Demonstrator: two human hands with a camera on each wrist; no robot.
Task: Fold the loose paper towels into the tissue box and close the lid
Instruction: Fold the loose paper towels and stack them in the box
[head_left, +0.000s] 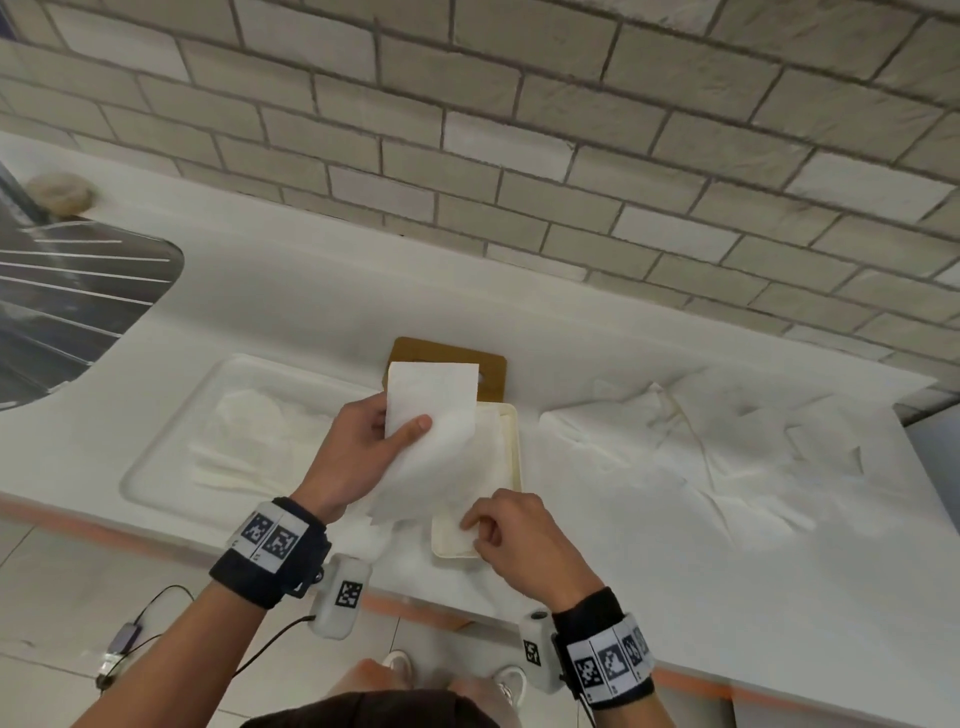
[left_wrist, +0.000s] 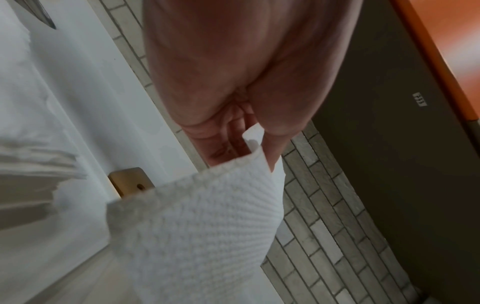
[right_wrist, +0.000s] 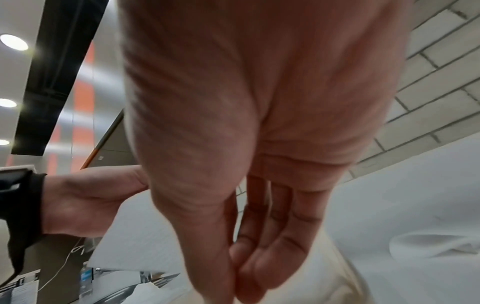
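My left hand (head_left: 387, 436) pinches a white paper towel (head_left: 431, 441) with the thumb on top and holds it up over the open cream tissue box (head_left: 514, 452). The box's brown lid (head_left: 447, 353) lies flat behind it. My right hand (head_left: 480, 525) hovers over the near end of the box, thumb and fingertips pressed together at the towel's lower right corner. In the left wrist view the embossed paper towel (left_wrist: 194, 226) hangs from my left hand (left_wrist: 233, 82), with the lid (left_wrist: 127, 181) beyond. The right wrist view shows my right hand (right_wrist: 233, 265) pinched, next to the paper towel (right_wrist: 137, 236).
A heap of loose paper towels (head_left: 675, 457) lies on the white counter right of the box. Left of it a shallow white tray (head_left: 156, 452) holds folded towels. A metal sink (head_left: 78, 291) is at the far left, and a brick wall (head_left: 519, 130) rises behind.
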